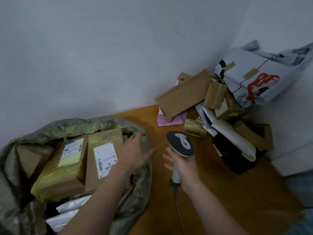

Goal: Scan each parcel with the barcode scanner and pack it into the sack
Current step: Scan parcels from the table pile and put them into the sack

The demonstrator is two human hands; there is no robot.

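Several parcels (105, 158) in sack (94, 124); big pile (220, 106) right of sack left to scan. L hand (135, 153) spread, empty, at sack rim; R hand (183, 166) grips scanner (180, 144).

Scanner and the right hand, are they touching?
Touching. The head view shows the right hand gripping the scanner by its handle, fingers curled round it.

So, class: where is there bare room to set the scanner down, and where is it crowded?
Set the scanner on the bare wooden surface between the sack and the parcel pile; it widens at the near right. Crowded: the corner pile and the full sack.
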